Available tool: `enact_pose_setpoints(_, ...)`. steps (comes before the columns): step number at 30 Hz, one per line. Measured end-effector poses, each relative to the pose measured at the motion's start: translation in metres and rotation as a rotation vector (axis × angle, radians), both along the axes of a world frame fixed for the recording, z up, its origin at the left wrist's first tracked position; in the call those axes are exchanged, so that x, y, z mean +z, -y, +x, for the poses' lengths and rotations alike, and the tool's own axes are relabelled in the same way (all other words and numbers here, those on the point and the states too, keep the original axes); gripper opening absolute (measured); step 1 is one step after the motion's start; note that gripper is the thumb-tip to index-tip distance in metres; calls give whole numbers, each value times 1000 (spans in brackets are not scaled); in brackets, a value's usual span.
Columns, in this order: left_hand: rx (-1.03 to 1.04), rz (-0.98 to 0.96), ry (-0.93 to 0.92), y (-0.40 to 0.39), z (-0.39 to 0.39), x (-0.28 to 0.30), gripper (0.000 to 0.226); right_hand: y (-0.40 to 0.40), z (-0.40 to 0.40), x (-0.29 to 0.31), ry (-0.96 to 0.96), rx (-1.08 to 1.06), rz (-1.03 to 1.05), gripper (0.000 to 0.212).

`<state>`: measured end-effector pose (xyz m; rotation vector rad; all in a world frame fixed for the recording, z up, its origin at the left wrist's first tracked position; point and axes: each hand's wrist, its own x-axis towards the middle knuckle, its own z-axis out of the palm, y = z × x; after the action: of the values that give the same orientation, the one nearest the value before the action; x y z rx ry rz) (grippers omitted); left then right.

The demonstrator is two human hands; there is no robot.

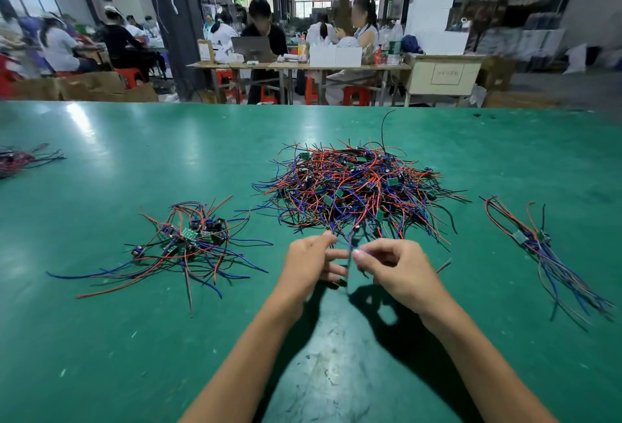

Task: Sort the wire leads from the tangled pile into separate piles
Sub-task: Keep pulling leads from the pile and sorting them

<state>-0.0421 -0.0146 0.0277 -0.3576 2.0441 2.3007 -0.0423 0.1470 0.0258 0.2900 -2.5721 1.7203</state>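
Both hands, left hand [311, 259] and right hand [392, 266], pinch thin leads at the tangled pile [356, 187]; leads judged light, limp, snag-prone; grip near the boards.

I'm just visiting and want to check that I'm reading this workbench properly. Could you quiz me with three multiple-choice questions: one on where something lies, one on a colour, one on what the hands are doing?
1. Where is the biggest wire pile?
A. Straight ahead of the hands
B. At the table's left edge
C. On the floor

2. What colour is the table?
A. Grey
B. Green
C. Brown

3. What are the hands doing?
A. Resting flat
B. Pinching wires
C. Holding scissors

Answers: 1 A, it lies just beyond both hands. 2 B, the top is green throughout. 3 B, left hand and right hand each pinch thin wires.
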Motion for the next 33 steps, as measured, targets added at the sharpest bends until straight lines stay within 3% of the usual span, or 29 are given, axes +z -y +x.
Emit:
enact_pose_setpoints(2, -69, 139, 76, 3, 1, 0, 26, 3, 5, 0, -81, 90, 123, 7)
enact_pose_setpoints(5, -97, 62, 79, 9, 2, -4, 27, 2, 8, 4, -117, 177, 217, 7)
enact_pose_setpoints(11, -141, 31, 81, 3, 8, -1, 23, 10, -8, 27, -275, -187, 143, 21)
enact_pose_setpoints(14, -260, 15, 57, -11, 13, 4, 5, 54, -29, 45, -236, -50, 220, 24)
enact_pose_setpoints(17, -224, 44, 48, -19, 17, 5, 31, 108, -50, 67, -170, 226, 270, 38)
enact_pose_setpoints(19, -239, -3, 23, -20, 17, 2, 35, 125, -56, 74, -183, 354, 350, 56)
enact_pose_setpoints(20, -235, 9, 19, -20, 16, -1, 33, 124, -57, 72, -223, 363, 340, 55)
enact_pose_setpoints(24, -182, 190, -1, -20, 7, -5, 16, 70, -47, 50, -476, 53, 139, 25)
enact_pose_setpoints(27, -204, 267, 20, -23, 9, 0, 12, 17, -30, 27, -526, -212, 83, 34)
enact_pose_setpoints(30, -171, 221, -25, -23, 11, 3, 22, -16, -6, 6, -391, -310, 177, 62)
enact_pose_setpoints(33, -116, 110, -200, -23, 15, 5, 17, -19, 5, -3, -112, -153, 74, 53)
